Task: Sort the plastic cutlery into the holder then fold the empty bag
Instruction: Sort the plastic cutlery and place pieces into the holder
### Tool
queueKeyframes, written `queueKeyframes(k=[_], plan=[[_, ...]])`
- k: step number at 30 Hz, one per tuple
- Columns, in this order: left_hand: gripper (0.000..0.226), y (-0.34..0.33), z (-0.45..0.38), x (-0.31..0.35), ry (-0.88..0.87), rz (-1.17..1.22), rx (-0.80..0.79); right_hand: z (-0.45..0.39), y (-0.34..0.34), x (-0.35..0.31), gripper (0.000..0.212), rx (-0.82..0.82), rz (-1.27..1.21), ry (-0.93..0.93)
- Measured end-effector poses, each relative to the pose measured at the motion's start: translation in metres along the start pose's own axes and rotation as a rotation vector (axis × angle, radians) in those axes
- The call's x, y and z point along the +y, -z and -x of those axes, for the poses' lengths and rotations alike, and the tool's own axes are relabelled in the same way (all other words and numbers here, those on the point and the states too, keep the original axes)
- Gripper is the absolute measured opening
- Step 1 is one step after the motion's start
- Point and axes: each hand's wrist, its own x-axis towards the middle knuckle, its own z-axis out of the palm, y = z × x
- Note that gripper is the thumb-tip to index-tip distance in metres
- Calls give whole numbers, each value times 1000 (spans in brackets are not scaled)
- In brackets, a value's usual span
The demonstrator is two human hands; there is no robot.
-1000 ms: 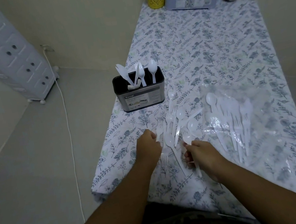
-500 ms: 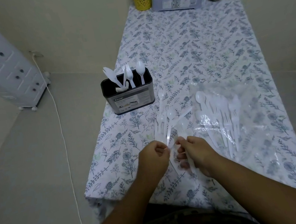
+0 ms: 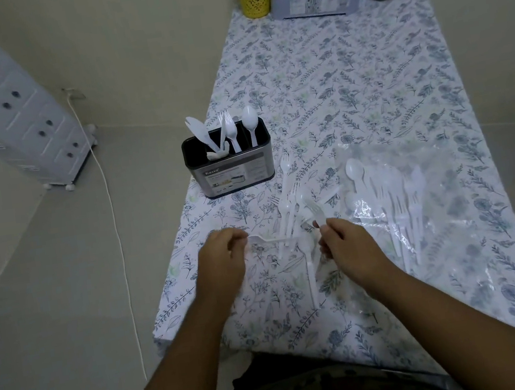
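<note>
Holder (image 3: 230,168) sits far-left on the table (image 3: 346,58), a few pieces already standing in it. Our left hand (image 3: 222,260) pinches a white utensil (image 3: 268,239) lying sideways; right hand (image 3: 345,245) grips a fork (image 3: 313,211), tines up. Loose pile (image 3: 290,203) between them; bag (image 3: 416,191) to the right, still loaded. We'd carry one type per hand and drop handle-first into the matching slot. Versus half a second back: hands have separated and lifted, each now with its own piece.
</note>
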Motion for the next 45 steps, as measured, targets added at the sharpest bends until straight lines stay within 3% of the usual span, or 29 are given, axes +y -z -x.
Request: queueKeyframes(k=[5, 10, 13, 16, 19, 22, 27, 31, 35, 40, 45], plan=[[12, 6, -26, 34, -353, -20, -295, -10, 1, -19, 34, 30, 199, 133], [16, -30, -30, 54, -464, 65, -166, 1, -5, -8, 31, -215, -300, -250], [20, -47, -24, 53, -409, 110, -81, 5, -2, 6, 34, -208, -363, -310], [14, -60, -17, 38, -163, 98, 18, 5, 6, 21, 29, -198, -375, -319], [20, -72, -9, 11, 45, -28, -102, 5, 11, 28, 18, -165, -409, -360], [23, -77, -6, -4, 101, -120, -206, 4, 13, 34, 24, -111, -359, -397], [11, -72, -9, -2, 144, -287, -234, -5, 11, 40, 25, -75, -348, -418], [11, -61, 9, 9, 192, -24, -190, -14, 6, 36, 15, -95, -485, -431], [11, -63, 31, 31, 410, 446, -367, -24, -4, 29, 21, -79, -583, -381], [12, -76, 40, 40, 410, 533, -453, -28, -7, 25, 24, -133, -795, -413], [13, -75, 14, 41, 117, 73, -350, -27, 0, 29, 15, -97, -579, -394]])
